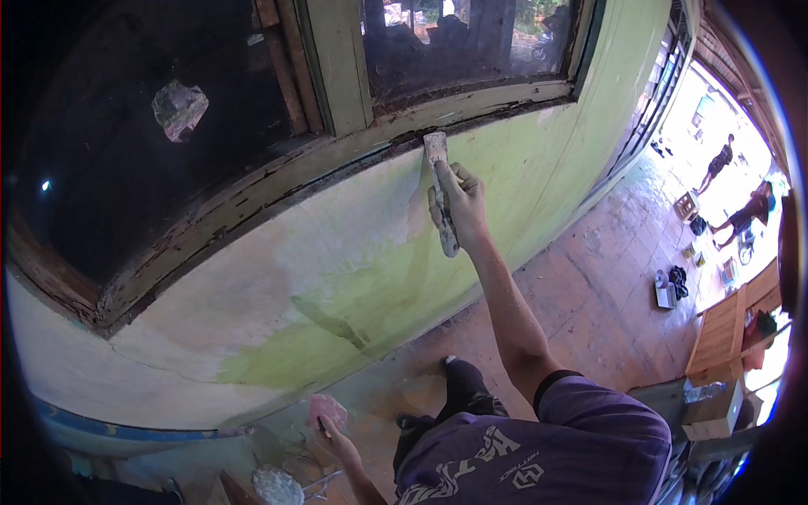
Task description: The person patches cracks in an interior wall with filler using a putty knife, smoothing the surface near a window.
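Observation:
My right hand (459, 198) is wrapped round the handle of a putty knife (436, 147). Its worn, pale-smeared blade points up at the wall, just under the lower edge of the old wooden window frame (396, 126). Behind it, the wall (353, 278) is light green with a large whitish, patchy area to the left. Lower down and nearer to me, my left hand (337, 442) grips a flat pinkish piece (326, 411) with a dark bit by the fingers; its exact kind cannot be made out.
The left window pane (179, 109) has a jagged hole. A round pale-crusted object (278, 486) lies on the floor at lower left. Tiled floor (581, 269) stretches right, past a box and dark bag (669, 290), to wooden furniture (715, 337) and two people (747, 215) farther off.

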{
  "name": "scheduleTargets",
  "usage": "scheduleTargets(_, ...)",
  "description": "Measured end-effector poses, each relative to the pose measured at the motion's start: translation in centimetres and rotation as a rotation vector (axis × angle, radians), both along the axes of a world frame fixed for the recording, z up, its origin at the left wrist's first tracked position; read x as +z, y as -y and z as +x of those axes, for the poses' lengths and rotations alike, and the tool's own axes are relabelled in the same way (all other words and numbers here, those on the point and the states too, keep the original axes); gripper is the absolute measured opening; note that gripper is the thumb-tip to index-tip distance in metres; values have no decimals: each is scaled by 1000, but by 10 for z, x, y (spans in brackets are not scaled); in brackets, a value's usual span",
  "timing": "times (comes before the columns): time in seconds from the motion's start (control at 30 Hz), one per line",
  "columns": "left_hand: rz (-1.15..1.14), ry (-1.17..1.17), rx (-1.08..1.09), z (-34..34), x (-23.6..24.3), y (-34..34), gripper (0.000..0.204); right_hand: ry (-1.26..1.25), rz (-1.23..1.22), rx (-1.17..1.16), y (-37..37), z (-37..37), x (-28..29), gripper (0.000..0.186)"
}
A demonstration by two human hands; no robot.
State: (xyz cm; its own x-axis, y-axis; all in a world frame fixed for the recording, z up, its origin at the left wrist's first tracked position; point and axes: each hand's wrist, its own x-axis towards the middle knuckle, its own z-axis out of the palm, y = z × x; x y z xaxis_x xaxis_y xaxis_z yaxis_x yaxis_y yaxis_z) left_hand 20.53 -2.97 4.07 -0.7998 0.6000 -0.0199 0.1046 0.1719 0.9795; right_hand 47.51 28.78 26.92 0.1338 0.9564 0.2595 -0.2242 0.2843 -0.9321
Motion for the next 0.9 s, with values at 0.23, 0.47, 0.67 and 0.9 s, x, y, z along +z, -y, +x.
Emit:
scheduleTargets(0.23, 22, 28, 47, 24, -1, -20, 47, 48, -176, 62, 11, 9, -164, 38)
scheduleTargets(0.47, 94, 9, 225, 63, -30, -37, 44, -24, 13, 272, -4, 13, -25, 35)
scheduleTargets(0.67, 103, 73, 196, 134, 13, -83, 41, 4, -35, 390, -19, 33, -106, 34)
scheduleTargets(0.9, 78, 58, 181, 168, 24, -92, 41, 28, -63, 472, -22, 32, -73, 35)
